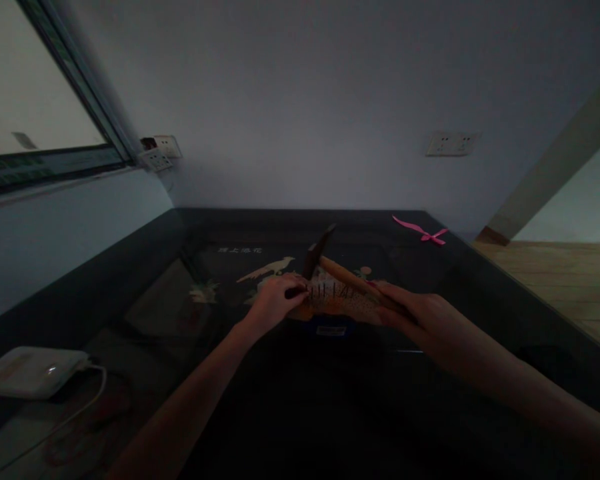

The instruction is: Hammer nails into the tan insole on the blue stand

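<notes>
A hammer (347, 275) with a wooden handle and dark metal head is held in my right hand (414, 312), its fingers wrapped round the handle. The head stands tilted at the left end of a speckled, tan piece (333, 297) that has a row of short dark marks. My left hand (279, 297) is closed at the left end of that piece, beside the hammer head; a small item between its fingertips is too dark to tell. Under the piece sits a dark blue object (330, 328) with a pale label.
The glossy black table (280, 223) has bird and flower decoration. A pink ribbon (433, 237) lies at its back right. At the left is a white device (35, 373) with a cable. Wall sockets (450, 143) are behind.
</notes>
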### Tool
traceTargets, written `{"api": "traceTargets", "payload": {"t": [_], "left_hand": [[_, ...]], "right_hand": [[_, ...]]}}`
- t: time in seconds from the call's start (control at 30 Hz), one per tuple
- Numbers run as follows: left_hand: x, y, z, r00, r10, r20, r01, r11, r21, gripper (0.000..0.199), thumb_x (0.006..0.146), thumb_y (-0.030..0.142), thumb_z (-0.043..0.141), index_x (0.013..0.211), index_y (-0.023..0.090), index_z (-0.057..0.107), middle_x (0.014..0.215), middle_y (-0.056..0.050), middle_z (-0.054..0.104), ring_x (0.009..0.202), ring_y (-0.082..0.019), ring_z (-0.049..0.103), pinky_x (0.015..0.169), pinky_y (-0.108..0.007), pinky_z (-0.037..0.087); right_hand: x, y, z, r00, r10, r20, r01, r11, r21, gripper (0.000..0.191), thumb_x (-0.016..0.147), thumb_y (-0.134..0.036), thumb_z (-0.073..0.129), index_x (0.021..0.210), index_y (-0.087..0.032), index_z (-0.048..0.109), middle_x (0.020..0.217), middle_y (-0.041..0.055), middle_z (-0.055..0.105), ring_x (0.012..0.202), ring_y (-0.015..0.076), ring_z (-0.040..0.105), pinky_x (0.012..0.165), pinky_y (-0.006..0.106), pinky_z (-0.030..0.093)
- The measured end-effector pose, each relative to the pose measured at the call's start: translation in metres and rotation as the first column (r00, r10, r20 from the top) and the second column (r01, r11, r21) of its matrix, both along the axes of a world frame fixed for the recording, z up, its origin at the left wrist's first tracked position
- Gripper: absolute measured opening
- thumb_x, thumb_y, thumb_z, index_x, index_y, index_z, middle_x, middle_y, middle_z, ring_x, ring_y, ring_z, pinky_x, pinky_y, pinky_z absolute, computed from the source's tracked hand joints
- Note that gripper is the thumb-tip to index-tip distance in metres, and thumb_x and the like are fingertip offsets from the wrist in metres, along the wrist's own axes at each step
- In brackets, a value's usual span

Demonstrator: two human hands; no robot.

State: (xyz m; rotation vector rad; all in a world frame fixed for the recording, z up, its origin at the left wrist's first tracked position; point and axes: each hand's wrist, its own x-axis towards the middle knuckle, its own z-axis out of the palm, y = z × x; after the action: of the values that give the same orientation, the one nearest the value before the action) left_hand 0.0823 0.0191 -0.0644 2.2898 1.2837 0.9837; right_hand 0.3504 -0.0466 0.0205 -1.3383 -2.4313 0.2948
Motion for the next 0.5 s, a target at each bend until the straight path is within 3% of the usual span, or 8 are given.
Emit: {"api": "traceTargets", "payload": {"t": [0.13, 0.33, 0.5], "left_hand": [[-0.0002, -0.0001, 0.0001, 1.0, 0.021, -0.019, -0.021, 1.0, -0.003, 0.008, 0.084, 0.013, 0.065, 0.082, 0.017, 0.072, 0.086, -0.004, 0.073, 0.083, -0.02, 0.068, 0.078, -0.032, 0.052], [-0.0007, -0.0001, 0.0005, 1.0, -0.002, -0.009, 0.002, 1.0, 0.01, 0.008, 0.084, 0.015, 0.064, 0.081, 0.018, 0.071, 0.088, -0.004, 0.072, 0.082, -0.019, 0.067, 0.079, -0.032, 0.052], [0.0, -0.0015, 0.0027, 1.0, 0.012, -0.028, -0.011, 1.0, 0.01, 0.008, 0.083, 0.014, 0.065, 0.082, 0.018, 0.072, 0.088, -0.004, 0.073, 0.085, -0.02, 0.068, 0.079, -0.033, 0.052]], "right_hand": [[-0.0014, 0.0014, -0.0019, 0.998, 0.002, 0.067, 0.0, 1.0, -0.031, 0.027, 0.093, -0.021, 0.047, 0.112, -0.019, 0.067, 0.098, 0.0086, 0.076, 0.084, 0.0228, 0.073, 0.07, 0.033, 0.058], [-0.0022, 0.001, -0.0012, 1.0, -0.007, -0.017, 0.007, 1.0, -0.009, 0.03, 0.094, -0.022, 0.046, 0.117, -0.018, 0.064, 0.115, 0.0113, 0.072, 0.097, 0.0241, 0.071, 0.077, 0.034, 0.057], [-0.003, 0.0009, 0.0039, 0.998, 0.012, 0.063, -0.01, 0.999, -0.03, 0.028, 0.092, -0.019, 0.047, 0.113, -0.02, 0.067, 0.1, 0.0073, 0.076, 0.086, 0.0222, 0.073, 0.07, 0.032, 0.057]]}}
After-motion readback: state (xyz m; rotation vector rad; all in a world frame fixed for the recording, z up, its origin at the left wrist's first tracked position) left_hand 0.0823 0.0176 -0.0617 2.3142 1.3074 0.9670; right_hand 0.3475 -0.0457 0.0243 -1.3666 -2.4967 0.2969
